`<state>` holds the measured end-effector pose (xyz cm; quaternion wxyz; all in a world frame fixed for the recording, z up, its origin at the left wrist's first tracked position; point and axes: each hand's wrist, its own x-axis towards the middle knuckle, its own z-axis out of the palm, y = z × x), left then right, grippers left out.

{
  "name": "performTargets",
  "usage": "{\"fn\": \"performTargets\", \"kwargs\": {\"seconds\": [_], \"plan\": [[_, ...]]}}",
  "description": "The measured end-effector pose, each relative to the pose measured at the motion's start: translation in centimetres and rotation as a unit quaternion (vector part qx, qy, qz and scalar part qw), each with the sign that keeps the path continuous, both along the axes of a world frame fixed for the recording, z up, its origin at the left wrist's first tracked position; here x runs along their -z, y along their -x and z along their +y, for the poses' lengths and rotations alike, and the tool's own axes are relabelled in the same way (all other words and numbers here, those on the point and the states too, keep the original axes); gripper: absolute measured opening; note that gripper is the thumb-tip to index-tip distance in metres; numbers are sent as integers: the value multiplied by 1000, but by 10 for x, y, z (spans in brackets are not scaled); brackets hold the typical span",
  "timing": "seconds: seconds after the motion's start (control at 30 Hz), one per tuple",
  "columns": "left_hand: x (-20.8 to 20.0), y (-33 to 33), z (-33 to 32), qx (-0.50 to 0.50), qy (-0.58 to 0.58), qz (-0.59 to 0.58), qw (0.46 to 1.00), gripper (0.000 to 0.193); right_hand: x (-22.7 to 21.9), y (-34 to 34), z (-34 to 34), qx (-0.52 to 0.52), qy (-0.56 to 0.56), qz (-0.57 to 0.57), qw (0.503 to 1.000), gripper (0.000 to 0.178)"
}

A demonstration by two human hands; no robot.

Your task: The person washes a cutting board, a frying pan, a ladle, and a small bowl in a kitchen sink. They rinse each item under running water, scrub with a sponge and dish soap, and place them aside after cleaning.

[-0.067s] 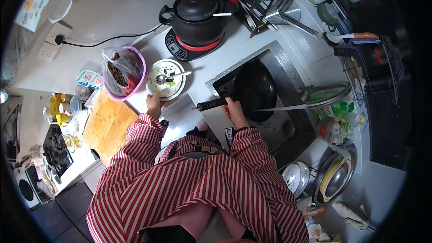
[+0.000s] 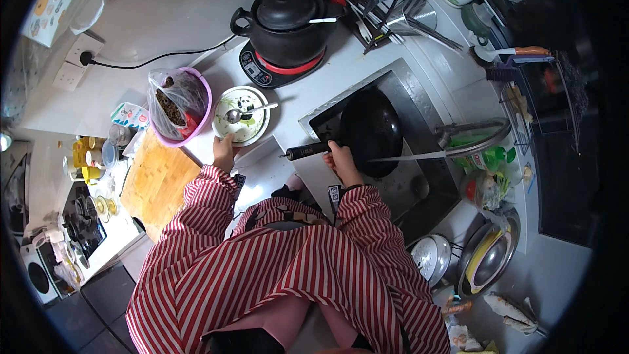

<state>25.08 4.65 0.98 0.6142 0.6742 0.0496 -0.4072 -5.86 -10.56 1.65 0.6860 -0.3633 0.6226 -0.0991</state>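
At the kitchen counter, seen from above, a person in a red-and-white striped top stood with both arms reaching forward. Their right hand (image 2: 341, 160) was closed around the black handle of a dark wok (image 2: 370, 130), which sat tilted inside the steel sink (image 2: 419, 92) on the right side of the counter. A thin stream of water ran from the curved tap (image 2: 475, 132) at the right toward the wok.

Their left hand (image 2: 223, 153) rested against the near edge of a white patterned plate (image 2: 242, 118), fingers curled at its rim; whether it gripped the plate or only touched it could not be told. A metal spoon (image 2: 246, 113) lay across the plate.

Just left of the plate stood a pink bowl (image 2: 196, 118) holding a clear plastic bag of dark contents. Nearer and to the left lay a wooden cutting board (image 2: 154, 183). Farther back, between the plate and the sink, a black clay pot (image 2: 288, 23) with its lid on sat on a small electric cooker (image 2: 272, 69), its cord running left to a wall socket (image 2: 75, 62).

Beyond the sink at the far right stood a rack of utensils (image 2: 386, 6). On the near right, by the sink, metal bowls and a strainer (image 2: 458, 259) were stacked.
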Motion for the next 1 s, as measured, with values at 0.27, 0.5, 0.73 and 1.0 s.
{"fn": "performTargets", "kwargs": {"seconds": [0.27,0.5,0.73,1.0], "plan": [[-28,15,-7,23,107,-6,994,46,-32,-1,6,-58,421,74,902,26],[-107,70,-56,202,184,-32,961,51,-81,-7,7,62,243,-199,947,47],[-118,190,-115,361,184,98,909,52,-112,91,8,263,306,-169,899,29],[-108,286,-150,480,107,97,865,40,-112,180,18,375,295,-91,874,27]]}}
